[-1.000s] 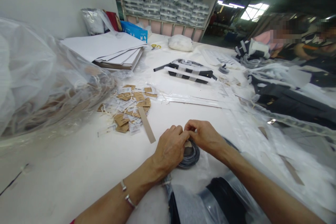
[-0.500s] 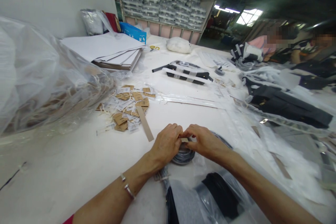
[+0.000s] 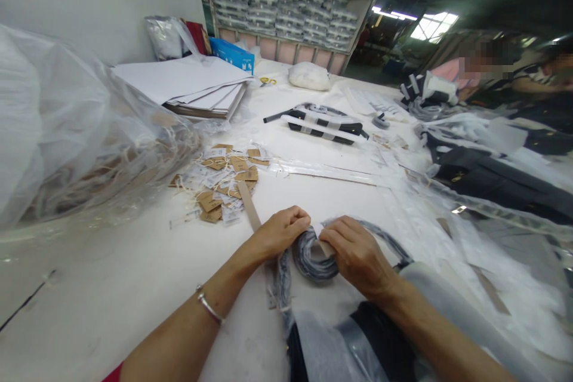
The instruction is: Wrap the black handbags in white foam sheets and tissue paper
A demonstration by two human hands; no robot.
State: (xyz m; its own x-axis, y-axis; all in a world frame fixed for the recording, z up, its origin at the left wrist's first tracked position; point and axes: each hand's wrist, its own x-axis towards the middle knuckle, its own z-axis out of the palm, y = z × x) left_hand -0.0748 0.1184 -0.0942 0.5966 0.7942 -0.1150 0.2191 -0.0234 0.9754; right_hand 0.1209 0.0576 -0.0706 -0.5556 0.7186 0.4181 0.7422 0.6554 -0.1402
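Observation:
A coiled grey strap (image 3: 313, 268) in clear wrap lies on the white table before me. My left hand (image 3: 284, 231) is closed at its upper left edge, thumb and fingers pinching there; the fingertips are partly hidden. My right hand (image 3: 356, 248) grips a beige paper strip (image 3: 326, 248) that passes over the coil's upper right side and into its centre. From the coil, strap ends run down and to the right toward a black bag (image 3: 380, 334) wrapped in plastic and pale tissue, nearest to me.
Brown and white string tags (image 3: 212, 200) lie in a pile at left, a cardboard strip (image 3: 248, 206) beside them. A large clear plastic bag (image 3: 80, 131) and stacked white sheets (image 3: 183, 80) stand farther left. Wrapped black goods (image 3: 483, 176) lie right, near two people.
My hands have moved apart, and the coil shows more fully between them. My right hand has turned over the paper strip, now pulled across the coil's right side.

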